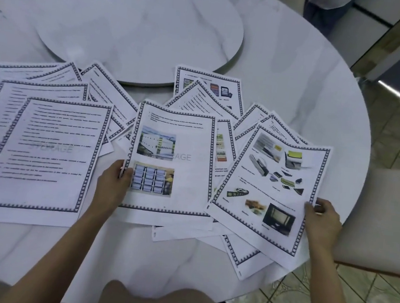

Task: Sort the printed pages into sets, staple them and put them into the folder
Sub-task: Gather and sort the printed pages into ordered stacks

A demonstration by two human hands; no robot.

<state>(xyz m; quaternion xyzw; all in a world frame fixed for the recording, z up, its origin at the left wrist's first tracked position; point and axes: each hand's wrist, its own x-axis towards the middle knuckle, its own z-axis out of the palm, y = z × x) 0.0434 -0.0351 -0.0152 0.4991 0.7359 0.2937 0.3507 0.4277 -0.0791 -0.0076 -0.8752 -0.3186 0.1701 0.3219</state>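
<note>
1. Head view: the left hand (115, 182) pinches the left edge of the middle page (174, 158); the right hand (322, 217) grips the tilted picture page (271, 190).
2. Unsorted, the loose pages (40, 153) fan along the desk's (287, 69) near edge, likely for comparing.

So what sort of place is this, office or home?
Probably a home dining room: a round marble-look table with a lazy Susan turntable on it, a cushioned chair alongside, patterned floor tiles.

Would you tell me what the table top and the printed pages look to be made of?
The table top looks like marble or imitation stone: white, grey veins, soft gloss. The printed pages are thin matte paper, edges curling.
</note>
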